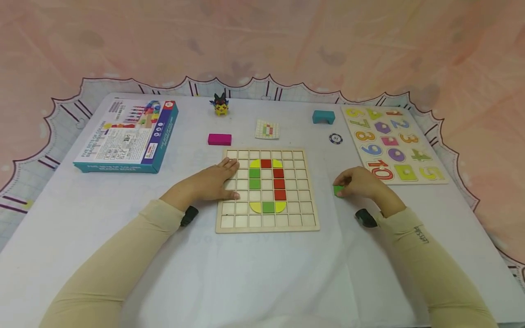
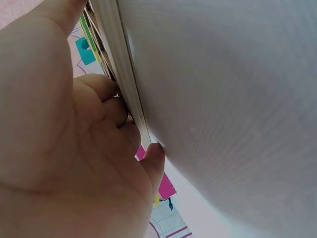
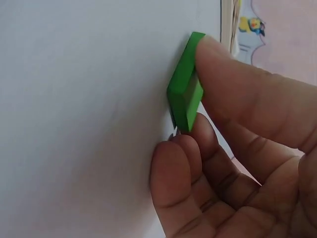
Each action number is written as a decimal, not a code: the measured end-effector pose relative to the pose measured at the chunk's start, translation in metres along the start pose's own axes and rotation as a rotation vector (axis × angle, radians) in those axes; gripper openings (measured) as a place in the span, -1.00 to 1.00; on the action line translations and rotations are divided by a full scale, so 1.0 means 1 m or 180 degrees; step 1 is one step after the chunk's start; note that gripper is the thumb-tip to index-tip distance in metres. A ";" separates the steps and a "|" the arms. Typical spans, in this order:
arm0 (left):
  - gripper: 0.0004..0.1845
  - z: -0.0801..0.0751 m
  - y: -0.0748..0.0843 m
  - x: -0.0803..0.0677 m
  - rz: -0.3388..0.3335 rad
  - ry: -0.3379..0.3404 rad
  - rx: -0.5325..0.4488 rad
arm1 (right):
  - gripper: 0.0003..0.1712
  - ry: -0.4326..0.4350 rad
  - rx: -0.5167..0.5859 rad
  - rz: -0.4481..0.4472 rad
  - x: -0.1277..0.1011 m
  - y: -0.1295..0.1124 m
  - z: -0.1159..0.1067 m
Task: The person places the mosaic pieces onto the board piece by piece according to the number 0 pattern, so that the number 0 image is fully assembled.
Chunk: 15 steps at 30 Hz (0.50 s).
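Left hand (image 1: 213,182): we rest it flat on the grid board (image 1: 267,225), grip apart
Right hand (image 1: 361,182): our grip pinches the green tile (image 1: 338,190) on the desk (image 1: 262,273)

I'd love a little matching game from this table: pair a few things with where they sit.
Things:
1. green tile
2. magenta block
3. teal block
4. boxed game

Places:
A. far left of the table
B. pinched in the right hand
C. beside the number puzzle
D. just beyond the grid board

Pairs: 1-B, 2-D, 3-C, 4-A
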State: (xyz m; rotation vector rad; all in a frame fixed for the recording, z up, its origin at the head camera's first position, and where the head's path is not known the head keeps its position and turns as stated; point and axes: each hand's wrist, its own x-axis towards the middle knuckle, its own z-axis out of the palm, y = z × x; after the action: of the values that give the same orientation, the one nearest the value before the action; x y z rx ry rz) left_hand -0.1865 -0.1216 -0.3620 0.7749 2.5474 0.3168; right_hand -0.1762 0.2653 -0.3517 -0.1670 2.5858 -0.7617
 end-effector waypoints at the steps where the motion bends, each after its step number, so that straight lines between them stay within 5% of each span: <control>1: 0.00 0.000 0.000 0.000 0.0006 0.0005 -0.0001 | -0.66 0.0002 -0.0009 -0.0002 0.001 -0.001 0.001; 15: -0.01 -0.001 0.002 -0.003 0.0015 0.0012 -0.0012 | -0.85 0.0006 -0.0020 -0.0056 0.002 -0.011 -0.004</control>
State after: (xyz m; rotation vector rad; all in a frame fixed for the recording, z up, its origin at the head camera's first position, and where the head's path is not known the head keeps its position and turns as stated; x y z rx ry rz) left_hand -0.1837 -0.1218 -0.3588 0.7798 2.5482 0.3246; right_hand -0.1797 0.2574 -0.3431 -0.1914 2.5921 -0.7605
